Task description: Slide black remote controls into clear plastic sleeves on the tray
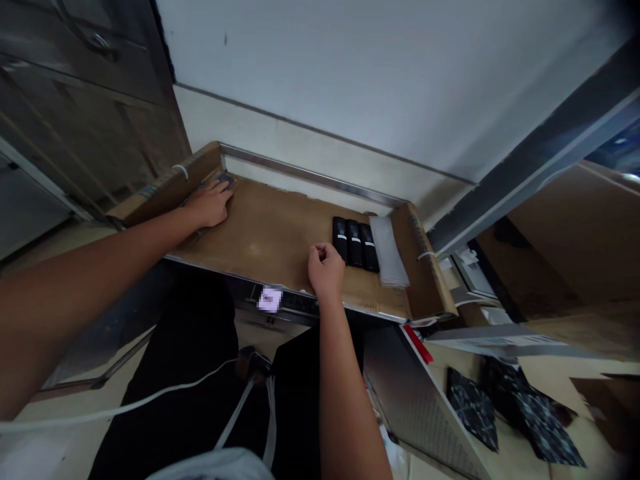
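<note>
My left hand (211, 203) lies at the far left of a cardboard-lined work tray (270, 233), its fingers curled over a dark object (223, 179) that is mostly hidden under them. My right hand (325, 269) hovers near the tray's front edge with its fingers curled in; nothing shows inside them. Just right of it three black slim devices (355, 243) lie side by side. A clear plastic sleeve (389, 251) rests beside them.
A metal rail (310, 175) borders the tray's back, with a white wall behind. A metal cabinet (85, 100) stands at left. Lower right, a box holds dark patterned pouches (520, 407). A white cable (150, 399) crosses my lap.
</note>
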`<control>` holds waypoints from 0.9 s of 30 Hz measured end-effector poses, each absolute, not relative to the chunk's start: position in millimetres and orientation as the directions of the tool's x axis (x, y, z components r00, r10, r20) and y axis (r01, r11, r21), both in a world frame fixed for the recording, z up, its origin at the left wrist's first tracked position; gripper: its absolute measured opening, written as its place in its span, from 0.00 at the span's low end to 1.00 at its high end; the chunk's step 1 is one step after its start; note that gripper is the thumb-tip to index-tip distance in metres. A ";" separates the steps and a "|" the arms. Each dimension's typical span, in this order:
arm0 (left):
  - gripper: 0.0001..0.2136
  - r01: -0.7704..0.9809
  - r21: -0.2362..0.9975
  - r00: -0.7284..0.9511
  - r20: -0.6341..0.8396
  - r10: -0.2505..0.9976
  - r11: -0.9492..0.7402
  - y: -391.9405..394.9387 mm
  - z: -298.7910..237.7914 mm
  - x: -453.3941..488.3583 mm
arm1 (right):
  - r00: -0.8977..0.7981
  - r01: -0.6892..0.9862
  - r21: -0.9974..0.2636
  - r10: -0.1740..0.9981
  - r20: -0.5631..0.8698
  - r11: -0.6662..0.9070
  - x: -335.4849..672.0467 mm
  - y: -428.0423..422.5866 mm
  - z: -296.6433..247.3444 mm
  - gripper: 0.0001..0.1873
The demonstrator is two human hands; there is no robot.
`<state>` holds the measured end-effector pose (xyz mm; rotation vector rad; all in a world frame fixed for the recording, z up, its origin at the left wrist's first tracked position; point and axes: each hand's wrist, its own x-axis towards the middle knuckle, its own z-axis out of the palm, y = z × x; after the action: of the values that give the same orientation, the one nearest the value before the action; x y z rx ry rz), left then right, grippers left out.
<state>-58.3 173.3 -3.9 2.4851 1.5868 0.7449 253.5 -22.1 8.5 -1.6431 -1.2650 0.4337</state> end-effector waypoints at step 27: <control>0.07 0.592 0.560 0.406 0.413 0.815 -0.579 96.4 -9.2 90.8 | 0.526 0.842 -0.326 0.788 0.321 -0.429 274.8 -25.9 25.5 0.18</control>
<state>90.8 96.4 -9.2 2.3418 1.2194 0.9609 274.8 -25.9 25.5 -2.3227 -1.3313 -0.1645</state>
